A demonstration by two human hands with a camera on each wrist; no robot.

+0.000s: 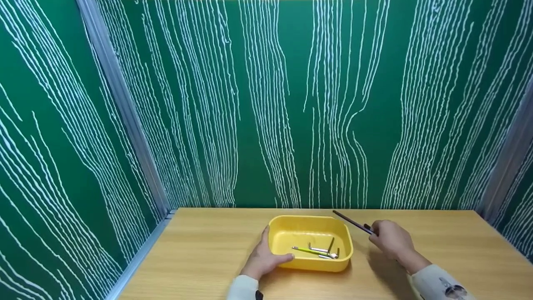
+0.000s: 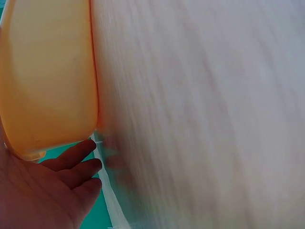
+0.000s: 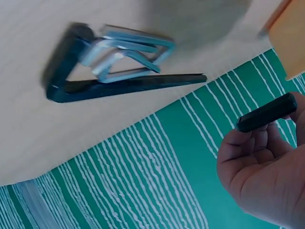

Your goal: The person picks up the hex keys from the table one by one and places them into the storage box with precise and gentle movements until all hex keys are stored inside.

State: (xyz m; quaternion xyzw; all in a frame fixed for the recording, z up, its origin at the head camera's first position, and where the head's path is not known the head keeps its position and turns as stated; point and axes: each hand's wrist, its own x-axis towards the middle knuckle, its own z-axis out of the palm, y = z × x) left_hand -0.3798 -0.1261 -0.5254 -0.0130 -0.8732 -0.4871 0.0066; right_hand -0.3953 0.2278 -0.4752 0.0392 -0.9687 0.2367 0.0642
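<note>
A yellow plastic box (image 1: pixel 310 266) stands on the wooden table. My left hand (image 1: pixel 263 258) holds its left end, the thumb over the front rim and the forefinger along the left side. In the left wrist view, the other fingers (image 2: pixel 78 155) extend loosely beside the box wall. Inside lie a yellow-green pen-like stick (image 1: pixel 310 251) and several small metal hex keys (image 1: pixel 332 245). To the right of the box, my right hand (image 1: pixel 391 239) pinches a long black hex key (image 1: pixel 352 222), its far end pointing up-left toward the box's back right corner.
In the right wrist view, a black L-shaped hex key (image 3: pixel 128 86) and several silver bent keys (image 3: pixel 126 52) lie together on the table (image 3: pixel 28 129). Green walls (image 1: pixel 262 166) with white wavy lines stand behind and at the sides, with grey metal posts (image 1: pixel 125 100) at the corners.
</note>
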